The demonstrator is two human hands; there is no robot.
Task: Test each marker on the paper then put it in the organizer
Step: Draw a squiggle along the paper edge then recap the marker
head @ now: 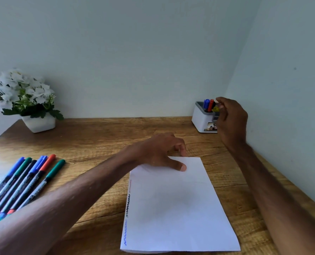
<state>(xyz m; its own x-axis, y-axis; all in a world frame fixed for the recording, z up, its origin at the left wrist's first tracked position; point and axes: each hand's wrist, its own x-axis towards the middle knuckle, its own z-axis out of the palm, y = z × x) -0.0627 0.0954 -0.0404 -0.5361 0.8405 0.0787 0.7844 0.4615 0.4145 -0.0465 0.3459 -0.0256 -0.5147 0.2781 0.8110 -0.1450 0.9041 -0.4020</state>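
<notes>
Left hand [162,153] fingers spread, pinning paper [177,208] so it won't slide. Right hand [230,118] fingers pinch black marker [213,104] at organizer [201,120], likely slotting it in; untested markers [24,177] wait left.

Organizer's [201,118] right side hidden behind the right hand [230,120], black-capped marker [213,104] at its fingertips blurred, grip unclear, loose markers' [24,179] lower ends under the left forearm [61,199], some cut by the frame edge.

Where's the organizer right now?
Head view: the organizer stands far right on the desk, near the wall corner, partly behind the right hand, with a blue marker and a red marker in it.
</notes>
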